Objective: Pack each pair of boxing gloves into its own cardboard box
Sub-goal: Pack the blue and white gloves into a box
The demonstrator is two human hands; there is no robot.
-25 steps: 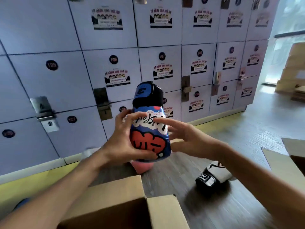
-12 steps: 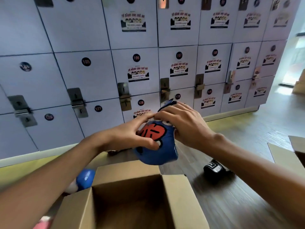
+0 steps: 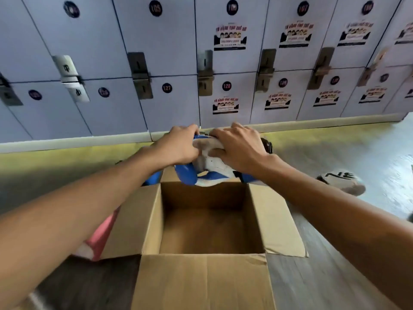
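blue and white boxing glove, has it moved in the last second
Yes: the blue and white boxing glove has come down to the far rim of the open brown cardboard box.

Blue glove [image 3: 190,177] mostly covered by left hand [image 3: 178,146] and right hand [image 3: 239,148] — print unreadable. Pink glove [image 3: 100,238] half hidden behind left forearm [image 3: 67,220] and cardboard box [image 3: 201,280] — box's near flap cut by bottom edge. Black-and-white glove [image 3: 342,181] blurred (locker stickers [image 3: 230,38] too small to read).

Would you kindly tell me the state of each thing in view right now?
Cardboard box: flaps open, nothing visible inside.
Blue glove: held over the box's far edge.
Left hand: grips that glove.
Right hand: grips that glove.
Black-and-white glove: lying on floor.
Pink glove: on floor beside box.
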